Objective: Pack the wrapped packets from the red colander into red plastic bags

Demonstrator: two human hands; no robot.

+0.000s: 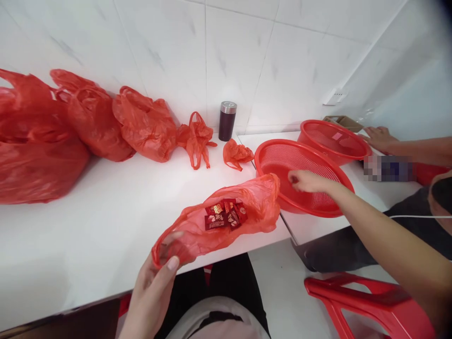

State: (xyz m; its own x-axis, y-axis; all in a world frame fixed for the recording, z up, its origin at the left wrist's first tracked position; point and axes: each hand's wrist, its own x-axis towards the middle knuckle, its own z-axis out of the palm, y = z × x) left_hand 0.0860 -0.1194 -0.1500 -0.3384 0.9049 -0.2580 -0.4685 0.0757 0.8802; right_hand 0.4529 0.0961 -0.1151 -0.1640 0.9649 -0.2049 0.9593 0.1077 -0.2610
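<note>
My left hand (pixel 157 275) is closed on the near left edge of a red plastic bag (pixel 257 202), the thumb outside and the fingers seen through the film. The bag lies on its side on the white table. Several small dark red printed packets (pixel 226 215) show in it. My right hand (pixel 302 181) is inside a red perforated plastic basket (pixel 344 188), just right of the bag. Its fingers are curled together, and I cannot make out what they hold, if anything.
Full red bags (pixel 144 125) line the wall at left. A crumpled bag (pixel 197 136), a dark tumbler (pixel 227 121) and a red bag scrap (pixel 238 154) stand or lie behind. A second basket (pixel 332 136) is near a co-worker's hand (pixel 379 138). A red stool (pixel 374 301) stands below.
</note>
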